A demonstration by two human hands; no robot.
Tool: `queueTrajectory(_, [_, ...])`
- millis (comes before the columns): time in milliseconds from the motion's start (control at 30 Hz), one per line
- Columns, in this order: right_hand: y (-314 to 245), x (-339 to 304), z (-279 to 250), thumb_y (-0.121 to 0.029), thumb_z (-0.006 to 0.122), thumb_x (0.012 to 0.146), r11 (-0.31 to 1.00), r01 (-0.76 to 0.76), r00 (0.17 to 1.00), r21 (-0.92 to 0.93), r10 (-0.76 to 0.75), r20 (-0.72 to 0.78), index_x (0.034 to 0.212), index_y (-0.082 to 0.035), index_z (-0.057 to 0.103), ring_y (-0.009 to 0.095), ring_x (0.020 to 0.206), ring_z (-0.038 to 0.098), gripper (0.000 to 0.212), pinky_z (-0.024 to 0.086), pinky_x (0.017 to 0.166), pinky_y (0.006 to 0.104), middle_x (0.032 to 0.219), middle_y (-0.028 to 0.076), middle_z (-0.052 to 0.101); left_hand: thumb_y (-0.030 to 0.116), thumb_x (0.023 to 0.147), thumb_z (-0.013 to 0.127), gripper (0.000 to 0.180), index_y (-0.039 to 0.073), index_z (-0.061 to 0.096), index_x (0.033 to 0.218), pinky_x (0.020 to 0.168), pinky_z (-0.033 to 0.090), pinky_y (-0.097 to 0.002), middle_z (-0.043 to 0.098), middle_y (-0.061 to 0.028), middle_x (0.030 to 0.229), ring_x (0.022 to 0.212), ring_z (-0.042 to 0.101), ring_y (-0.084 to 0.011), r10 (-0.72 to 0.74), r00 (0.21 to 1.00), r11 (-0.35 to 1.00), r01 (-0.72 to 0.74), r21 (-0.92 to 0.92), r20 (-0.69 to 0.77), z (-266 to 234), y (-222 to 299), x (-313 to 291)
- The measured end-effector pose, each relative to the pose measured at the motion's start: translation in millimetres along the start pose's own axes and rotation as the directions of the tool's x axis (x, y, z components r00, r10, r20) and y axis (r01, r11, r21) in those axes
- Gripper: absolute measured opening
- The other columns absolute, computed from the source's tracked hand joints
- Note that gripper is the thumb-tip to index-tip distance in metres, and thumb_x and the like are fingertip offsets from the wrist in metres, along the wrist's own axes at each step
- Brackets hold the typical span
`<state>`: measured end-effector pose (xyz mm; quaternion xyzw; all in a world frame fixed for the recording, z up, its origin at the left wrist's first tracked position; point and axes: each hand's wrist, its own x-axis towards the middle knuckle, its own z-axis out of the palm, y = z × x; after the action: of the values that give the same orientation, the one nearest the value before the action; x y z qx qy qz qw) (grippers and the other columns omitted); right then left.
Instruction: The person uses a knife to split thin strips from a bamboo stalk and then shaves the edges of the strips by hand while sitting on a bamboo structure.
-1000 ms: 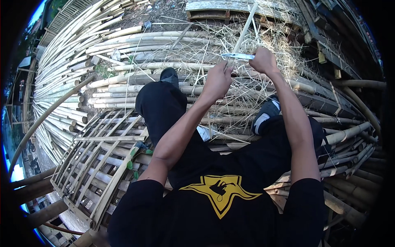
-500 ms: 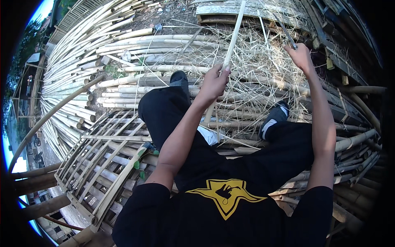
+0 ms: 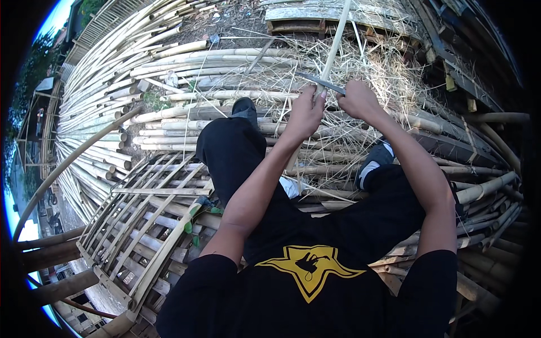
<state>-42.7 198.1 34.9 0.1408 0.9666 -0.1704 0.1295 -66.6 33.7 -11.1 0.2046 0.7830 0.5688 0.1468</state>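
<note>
In the upper middle of the frame, the left hand (image 3: 304, 112) has its fingers wrapped around a long thin bamboo strip (image 3: 337, 39), which runs from the hand up to the top edge. Just to its right, the right hand (image 3: 358, 100) is closed around the handle of a knife (image 3: 321, 83); the blade lies across the strip, probably touching it, though the view is small here. The strip looks light, stiff yet springy, with edges that may cut, so the hold near its lower end, close to the blade, seems sensible. Bamboo poles (image 3: 169, 73) and dry shavings (image 3: 389, 67) lie around, and a woven bamboo lattice (image 3: 141, 225) sits at lower left.
</note>
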Motion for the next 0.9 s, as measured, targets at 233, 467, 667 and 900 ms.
queueTrajectory(233, [5, 3, 3, -0.022, 0.060, 0.073, 1.000, -0.003, 0.996, -0.021, 0.001, -0.092, 0.082, 0.005, 0.064, 0.041, 0.082, 0.064, 0.029, 0.052, 0.075, 0.0456, 0.084, 0.027, 0.064, 0.020, 0.093, 0.051, 0.024, -0.004, 0.051, 0.097, 0.060, 0.041, -0.0401, 0.055, -0.0210, 0.070, 0.061, 0.053, -0.0302, 0.002, 1.000, 1.000, -0.002, -0.012, -0.026, 7, 20, -11])
queueTrajectory(467, [69, 44, -7, -0.025, 0.058, 0.074, 0.930, -0.321, 0.921, 0.180, 0.351, -0.170, 0.088, 0.008, 0.065, 0.040, 0.084, 0.065, 0.037, 0.051, 0.074, 0.0451, 0.087, 0.028, 0.065, 0.022, 0.094, 0.051, 0.026, -0.004, 0.050, 0.096, 0.059, 0.042, -0.0391, 0.054, -0.0180, 0.067, 0.059, 0.052, -0.0265, -0.049, 0.996, 0.999, 0.049, 0.004, 0.073, 2, 15, -31])
queueTrajectory(667, [190, 27, -91, -0.033, 0.053, 0.078, 0.867, -0.467, 0.793, 0.175, 0.498, -0.352, 0.094, 0.005, 0.065, 0.039, 0.094, 0.063, 0.043, 0.047, 0.082, 0.0428, 0.092, 0.028, 0.065, 0.021, 0.096, 0.050, 0.023, -0.002, 0.050, 0.095, 0.051, 0.039, -0.0299, 0.054, -0.0069, 0.064, 0.054, 0.048, -0.0124, -0.162, 0.985, 0.976, 0.169, -0.135, 0.065, -31, 6, -18])
queueTrajectory(900, [55, 16, -45, -0.026, 0.057, 0.079, 0.993, -0.089, 0.993, 0.072, 0.094, -0.068, 0.080, 0.004, 0.065, 0.038, 0.075, 0.065, 0.031, 0.050, 0.072, 0.0445, 0.077, 0.026, 0.064, 0.023, 0.096, 0.049, 0.022, 0.003, 0.049, 0.091, 0.043, 0.033, -0.0241, 0.051, 0.0005, 0.063, 0.048, 0.042, -0.0057, -0.182, 0.963, 0.957, 0.220, -0.187, 0.199, -13, 8, -13])
